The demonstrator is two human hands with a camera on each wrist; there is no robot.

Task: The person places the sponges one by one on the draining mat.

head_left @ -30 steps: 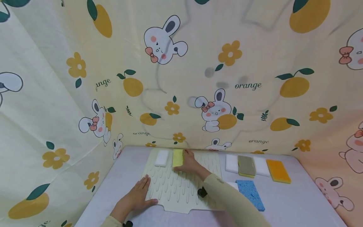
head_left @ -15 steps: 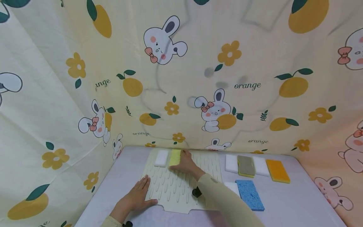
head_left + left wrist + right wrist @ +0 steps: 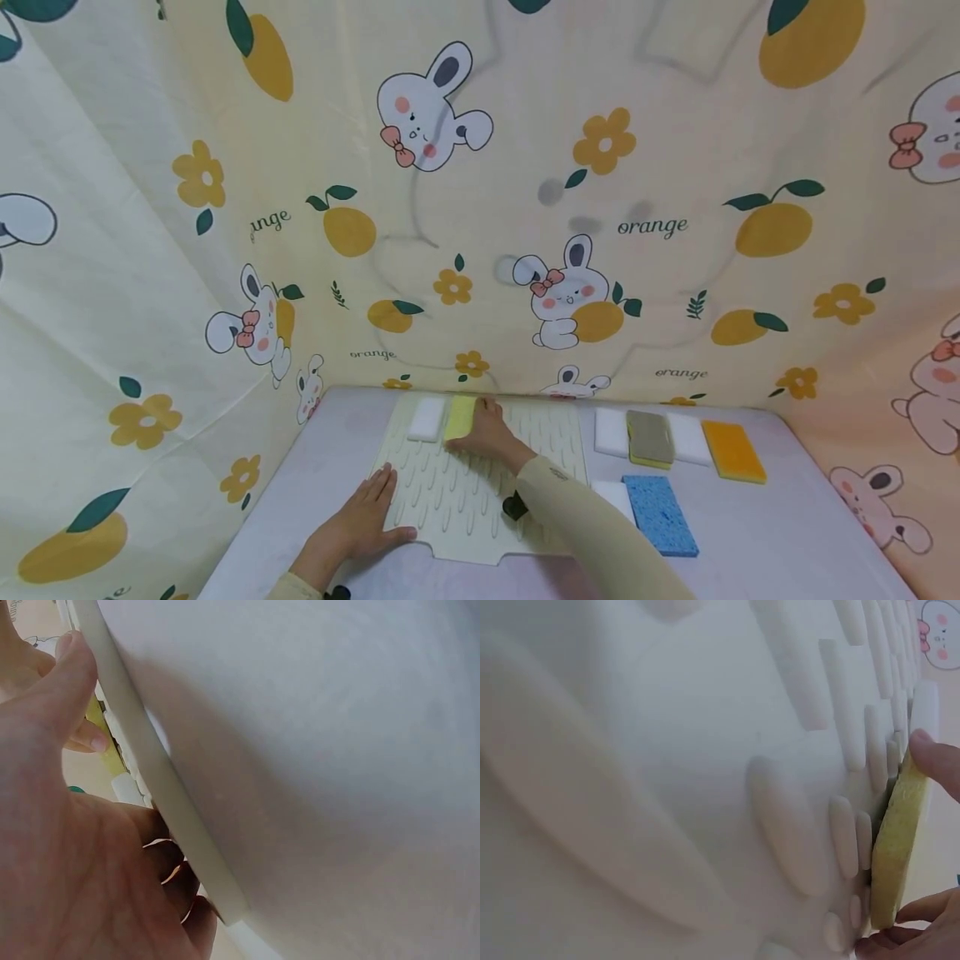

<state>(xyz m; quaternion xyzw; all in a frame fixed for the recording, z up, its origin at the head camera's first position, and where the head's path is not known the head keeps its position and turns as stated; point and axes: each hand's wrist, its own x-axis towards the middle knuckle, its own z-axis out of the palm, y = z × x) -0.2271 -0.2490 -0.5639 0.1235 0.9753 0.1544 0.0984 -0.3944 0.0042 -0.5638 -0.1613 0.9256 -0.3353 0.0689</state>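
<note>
My right hand (image 3: 491, 435) grips a yellow sponge (image 3: 459, 418) at the back of a cream board with raised oblong ridges (image 3: 465, 508). In the right wrist view the yellow sponge (image 3: 900, 847) lies low over the ridges, between thumb and fingers. Just left of it on the board lies a white sponge (image 3: 427, 418). My left hand (image 3: 362, 518) rests at the board's front left corner, fingers straight along its left edge and thumb on the front edge. In the left wrist view the left hand (image 3: 82, 825) touches the board's edge (image 3: 157, 765).
To the right of the board lie two white sponges (image 3: 612, 432) (image 3: 690, 438), a grey-topped sponge (image 3: 650, 438) and an orange sponge (image 3: 733, 451). A blue sponge (image 3: 661, 515) and another white one (image 3: 613, 500) lie nearer. A patterned curtain (image 3: 480, 200) stands behind the table (image 3: 787, 533).
My right hand has moved the yellow sponge a little to the left, closer to the white sponge on the board. The left hand has stayed in place.
</note>
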